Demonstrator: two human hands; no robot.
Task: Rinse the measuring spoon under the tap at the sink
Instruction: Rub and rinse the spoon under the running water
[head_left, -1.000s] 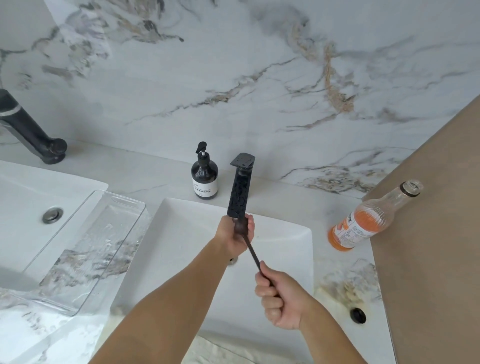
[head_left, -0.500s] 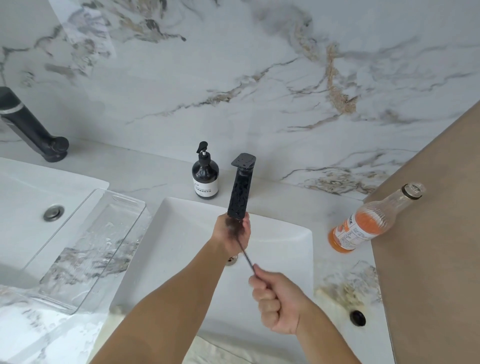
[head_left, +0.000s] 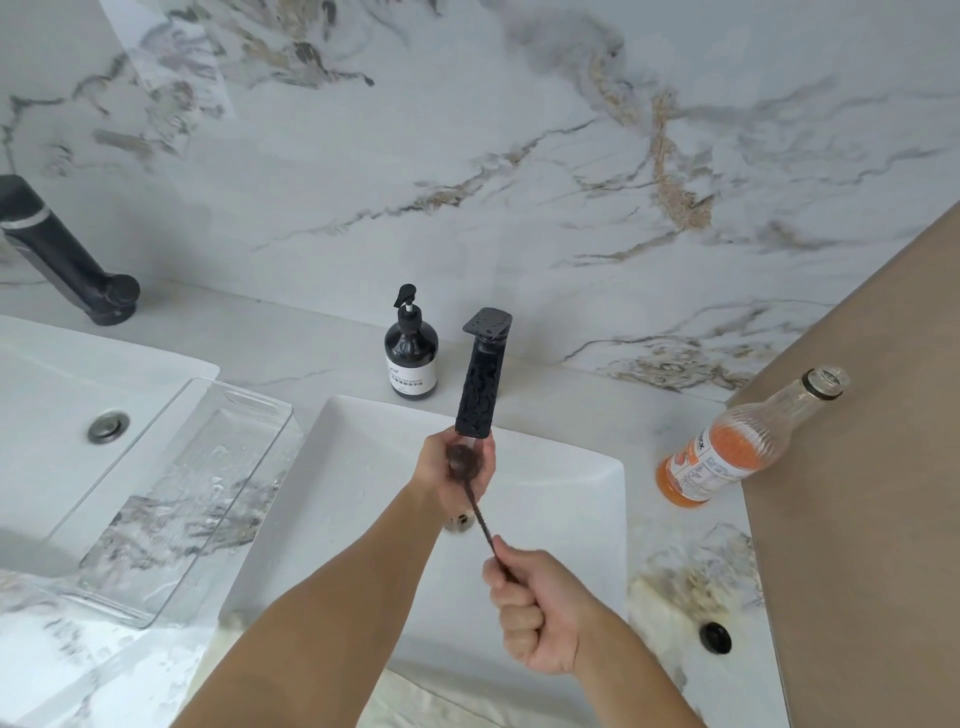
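Note:
A dark measuring spoon (head_left: 464, 462) with a thin handle is held over the white sink (head_left: 571, 493), its round bowl right under the spout of the black tap (head_left: 480, 384). My right hand (head_left: 535, 608) is fisted around the handle's near end. My left hand (head_left: 452, 467) cups the spoon's bowl from behind, fingers wrapped around it. Whether water is running cannot be made out. The sink's drain is mostly hidden behind my left wrist.
A dark soap dispenser (head_left: 410, 353) stands left of the tap. An open glass bottle of orange drink (head_left: 737, 447) leans at the right, by a brown panel (head_left: 857, 493). A clear tray (head_left: 171, 499) bridges to a second sink (head_left: 62, 395) with its own black tap (head_left: 62, 260).
The spoon's bowl has moved up and closer under the spout, with my left hand closing around it. My right hand shifted slightly forward along with the handle.

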